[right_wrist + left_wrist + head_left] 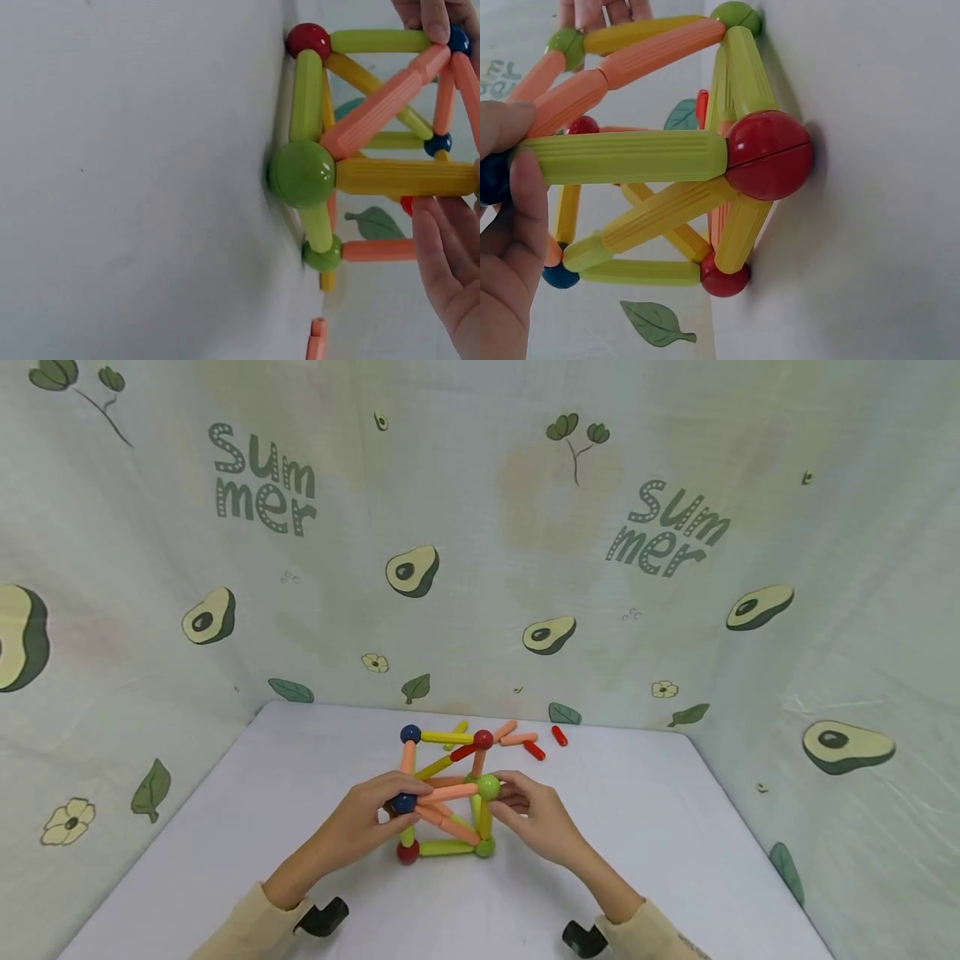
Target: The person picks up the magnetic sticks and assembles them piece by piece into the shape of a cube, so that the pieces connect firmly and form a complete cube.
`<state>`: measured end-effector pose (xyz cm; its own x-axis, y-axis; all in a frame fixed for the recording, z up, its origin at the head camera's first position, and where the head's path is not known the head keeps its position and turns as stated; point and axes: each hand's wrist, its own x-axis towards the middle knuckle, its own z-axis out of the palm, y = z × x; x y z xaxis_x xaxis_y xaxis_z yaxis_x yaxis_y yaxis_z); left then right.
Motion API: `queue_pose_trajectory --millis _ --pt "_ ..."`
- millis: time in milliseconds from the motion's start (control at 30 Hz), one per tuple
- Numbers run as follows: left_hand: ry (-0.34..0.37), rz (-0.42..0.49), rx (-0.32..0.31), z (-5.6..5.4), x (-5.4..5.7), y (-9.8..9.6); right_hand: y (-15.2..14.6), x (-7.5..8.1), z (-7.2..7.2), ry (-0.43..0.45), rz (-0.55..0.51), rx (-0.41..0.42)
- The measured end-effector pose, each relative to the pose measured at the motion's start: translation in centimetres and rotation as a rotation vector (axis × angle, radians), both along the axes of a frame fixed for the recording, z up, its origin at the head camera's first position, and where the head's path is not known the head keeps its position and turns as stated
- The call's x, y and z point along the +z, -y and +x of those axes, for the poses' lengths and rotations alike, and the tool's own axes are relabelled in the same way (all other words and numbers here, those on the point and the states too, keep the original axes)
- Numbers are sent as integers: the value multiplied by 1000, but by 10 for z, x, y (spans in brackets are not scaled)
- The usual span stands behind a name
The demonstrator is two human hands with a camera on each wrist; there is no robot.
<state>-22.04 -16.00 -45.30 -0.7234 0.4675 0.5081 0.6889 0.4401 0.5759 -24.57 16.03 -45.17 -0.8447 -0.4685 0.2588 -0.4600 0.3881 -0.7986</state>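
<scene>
A cube-like frame of magnetic rods (447, 847) and balls stands on the table, with diagonal rods across its sides. My left hand (371, 814) pinches the dark blue ball (404, 803) at the near upper left corner; in the left wrist view its thumb and finger also touch the light green rod (630, 157) below that ball. At the near upper right corner, my right hand (542, 820) holds the green ball (488, 787). An orange rod (450, 793) spans these two balls. The right wrist view shows right fingers beside the upper end of the upright yellow rod (405, 177).
Loose orange rods (519, 738) and short red rods (559, 736) lie behind the frame, towards the table's back edge. A printed cloth (480, 527) hangs behind and beside the white table (615, 827).
</scene>
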Motion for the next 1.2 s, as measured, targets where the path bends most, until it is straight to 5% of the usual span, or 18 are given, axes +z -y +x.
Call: queue_pose_trajectory --millis 133,367,600,700,900,1200 --pt "-25 -10 -24 -8 1 1 2 -2 4 -38 -28 -23" --pt "-55 -78 37 -20 5 5 7 -4 12 -126 -47 11" --pt "-344 -248 209 -17 10 -8 13 -3 16 -132 -65 -2" --pt "-418 -236 216 -15 15 -21 15 -4 16 -131 -76 -13" --pt "-429 -201 134 -10 19 -48 25 -7 17 -121 -97 -17" --pt "-368 -133 159 -5 13 -56 14 -6 7 -95 -17 -12"
